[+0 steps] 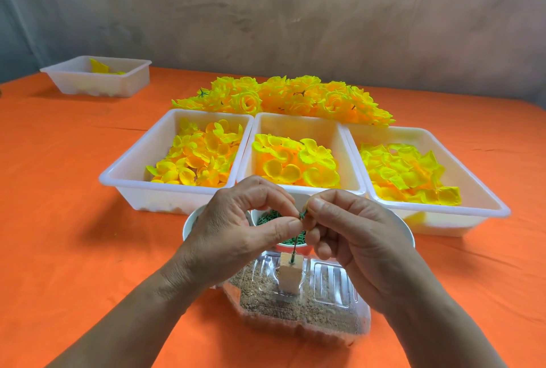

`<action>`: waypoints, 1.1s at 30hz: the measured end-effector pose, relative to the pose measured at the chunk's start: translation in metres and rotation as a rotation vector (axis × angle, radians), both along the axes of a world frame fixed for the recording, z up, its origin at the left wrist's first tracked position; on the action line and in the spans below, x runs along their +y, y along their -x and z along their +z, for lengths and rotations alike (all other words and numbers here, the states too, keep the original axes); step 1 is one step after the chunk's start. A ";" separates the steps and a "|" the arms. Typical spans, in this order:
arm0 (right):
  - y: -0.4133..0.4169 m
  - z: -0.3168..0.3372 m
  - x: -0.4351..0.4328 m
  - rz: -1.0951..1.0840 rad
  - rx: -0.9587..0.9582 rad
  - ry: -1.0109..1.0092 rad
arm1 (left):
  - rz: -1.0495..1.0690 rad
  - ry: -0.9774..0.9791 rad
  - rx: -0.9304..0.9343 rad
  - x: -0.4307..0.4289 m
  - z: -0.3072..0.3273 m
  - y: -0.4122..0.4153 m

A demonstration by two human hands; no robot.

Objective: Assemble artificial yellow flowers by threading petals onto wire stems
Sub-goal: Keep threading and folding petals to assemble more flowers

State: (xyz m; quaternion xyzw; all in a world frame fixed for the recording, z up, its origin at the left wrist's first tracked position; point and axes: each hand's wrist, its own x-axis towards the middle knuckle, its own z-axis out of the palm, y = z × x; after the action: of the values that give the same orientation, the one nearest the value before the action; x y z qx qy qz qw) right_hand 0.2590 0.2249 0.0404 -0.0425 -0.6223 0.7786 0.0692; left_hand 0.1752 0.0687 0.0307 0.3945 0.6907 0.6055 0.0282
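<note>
Stem: thin green wire stem (295, 246) stands upright in a wooden block (291, 276), near centre of the bench (74, 220).
Left hand (236, 228): grip pinched on the stem's tip, thumb against forefinger.
Right hand (354, 237): grip pinched on the same tip, from the right.
Petals (192, 158): loose in white trays (165, 186), just beyond the hands.
Handling: wire looks light, springy, easily bent; steady it low, near the block. Petals look soft and flimsy; take them by the edge.
</note>
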 end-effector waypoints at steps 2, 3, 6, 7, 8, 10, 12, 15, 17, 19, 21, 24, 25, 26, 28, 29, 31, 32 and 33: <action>-0.002 0.002 -0.001 -0.011 0.006 -0.022 | 0.006 -0.007 -0.004 0.001 0.001 -0.001; -0.002 0.004 -0.001 -0.022 0.013 -0.035 | 0.007 -0.008 -0.009 0.001 0.001 -0.001; -0.003 0.006 -0.002 -0.064 0.047 -0.131 | -0.001 -0.019 -0.022 0.002 0.000 -0.001; -0.002 0.006 -0.002 -0.077 0.063 -0.175 | -0.004 -0.025 -0.025 0.003 0.000 -0.001; -0.002 0.007 -0.003 -0.085 0.082 -0.217 | -0.005 -0.032 -0.030 0.003 -0.001 0.000; -0.002 0.008 -0.003 -0.098 0.113 -0.292 | -0.008 -0.043 -0.038 0.003 -0.001 0.000; -0.002 0.008 -0.002 -0.109 0.125 -0.341 | -0.010 -0.043 -0.037 0.003 -0.002 0.001; -0.001 0.007 -0.003 -0.137 0.128 -0.392 | -0.006 -0.058 -0.033 0.003 -0.003 0.002; -0.002 0.007 -0.004 -0.175 0.154 -0.494 | -0.002 -0.059 -0.026 0.003 -0.004 0.002; -0.004 0.006 -0.005 -0.233 0.193 -0.699 | 0.007 -0.050 -0.012 0.003 -0.004 0.002; -0.006 0.006 -0.005 -0.277 0.244 -0.859 | 0.018 -0.034 -0.001 0.003 -0.005 0.002; -0.006 0.004 -0.005 -0.298 0.321 -0.921 | 0.018 -0.027 -0.011 0.002 -0.007 0.002; -0.006 0.002 -0.004 -0.294 0.345 -0.925 | 0.017 -0.026 -0.008 0.001 -0.007 0.002; -0.005 0.001 -0.004 -0.291 0.369 -0.930 | 0.013 -0.023 -0.004 0.001 -0.007 0.002; -0.005 -0.001 -0.003 -0.302 0.419 -0.960 | 0.003 -0.015 -0.001 0.001 -0.008 0.003; -0.005 -0.003 -0.002 -0.309 0.440 -0.978 | -0.003 -0.010 -0.003 0.001 -0.008 0.003; -0.004 -0.007 0.001 -0.289 0.457 -1.009 | 0.003 0.022 0.020 -0.001 -0.009 0.004; -0.003 -0.011 0.003 -0.261 0.449 -1.021 | 0.016 0.060 0.055 -0.001 -0.010 0.004; -0.003 -0.015 0.004 -0.230 0.431 -1.035 | 0.028 0.107 0.093 -0.001 -0.012 0.004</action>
State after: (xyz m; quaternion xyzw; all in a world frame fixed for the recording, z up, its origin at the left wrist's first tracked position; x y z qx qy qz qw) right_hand 0.2620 0.2292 0.0249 0.0893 -0.8858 0.3508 0.2904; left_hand 0.1708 0.0673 0.0183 0.4104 0.7280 0.5491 0.0089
